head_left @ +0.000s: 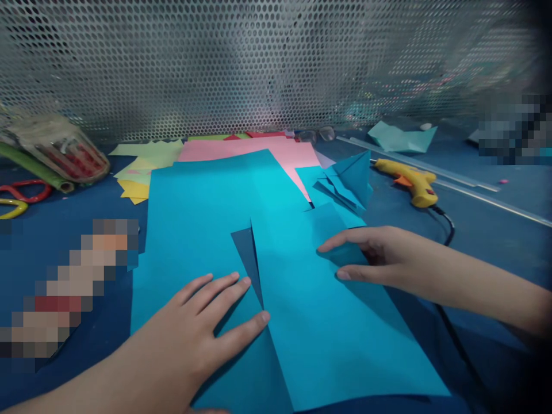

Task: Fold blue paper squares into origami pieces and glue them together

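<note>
Left hand point(211, 328) on blue paper point(202, 195), centre of table point(504, 247); thumb spread from fingers. Dark triangle point(247, 250) alongside; dragging there could crease its edge. Right hand point(375, 253): thumb, forefinger apart, contact unclear. Beyond, glue gun point(409, 181).

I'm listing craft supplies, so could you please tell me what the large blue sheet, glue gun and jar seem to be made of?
Large blue sheet: matte paper or thin card, judging by its crisp edges and even surface. Glue gun: probably hard plastic, by its smooth, moulded-looking yellow body. Jar: clear and glossy, glass or plastic; red contents show through.
</note>
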Demonstrator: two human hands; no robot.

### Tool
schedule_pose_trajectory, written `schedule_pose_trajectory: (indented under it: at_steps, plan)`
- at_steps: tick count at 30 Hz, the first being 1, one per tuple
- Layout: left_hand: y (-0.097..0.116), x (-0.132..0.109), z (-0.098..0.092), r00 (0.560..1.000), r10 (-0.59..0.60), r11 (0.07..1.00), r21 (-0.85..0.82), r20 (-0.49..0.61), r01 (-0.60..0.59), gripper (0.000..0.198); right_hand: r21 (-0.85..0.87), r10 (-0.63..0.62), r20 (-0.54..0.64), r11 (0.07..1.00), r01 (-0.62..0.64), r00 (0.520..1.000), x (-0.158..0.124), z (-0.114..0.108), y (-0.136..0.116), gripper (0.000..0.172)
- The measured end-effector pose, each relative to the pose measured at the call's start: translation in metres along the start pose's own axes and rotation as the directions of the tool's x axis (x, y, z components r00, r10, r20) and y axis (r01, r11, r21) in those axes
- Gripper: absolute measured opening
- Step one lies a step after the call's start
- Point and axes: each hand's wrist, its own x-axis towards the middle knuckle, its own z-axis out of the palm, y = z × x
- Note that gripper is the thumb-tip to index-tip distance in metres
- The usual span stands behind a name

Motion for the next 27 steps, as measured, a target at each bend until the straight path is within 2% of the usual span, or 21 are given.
schedule_pose_trajectory:
  at_steps: [3, 8, 11, 15, 21, 27]
  plan:
    - [0.002, 0.001, -0.001, 1.000, 0.018, 0.999, 0.042, -0.005, -0.018, 0.102, 0.004, 0.002, -0.004, 1.000, -0.002, 1.000, 0.000, 0.000, 0.003, 0.057]
    - [0.009, 0.003, 0.005, 0.999, -0.016, 0.999, 0.036, -0.033, 0.017, 0.104, -0.021, 0.023, 0.007, 1.000, -0.023, 1.000, -0.005, -0.003, 0.002, 0.059]
    - [0.009, 0.005, 0.010, 1.000, 0.023, 1.000, -0.005, -0.009, -0.024, 0.112, -0.034, 0.064, 0.063, 0.997, -0.062, 0.996, -0.008, -0.005, -0.001, 0.070]
    - [0.007, 0.005, 0.018, 0.999, 0.030, 0.999, -0.031, -0.045, -0.031, 0.108, -0.034, 0.118, 0.156, 0.993, -0.114, 0.981, -0.010, -0.008, -0.002, 0.083]
    - [0.010, 0.004, 0.023, 0.993, 0.052, 0.997, 0.058, -0.102, -0.046, 0.114, -0.035, 0.117, 0.157, 0.993, -0.113, 0.981, -0.007, -0.010, 0.005, 0.079]
    - [0.017, 0.005, 0.017, 0.996, 0.040, 0.998, 0.050, -0.082, -0.036, 0.112, -0.049, 0.115, 0.137, 0.993, -0.109, 0.984, -0.007, -0.011, 0.011, 0.081]
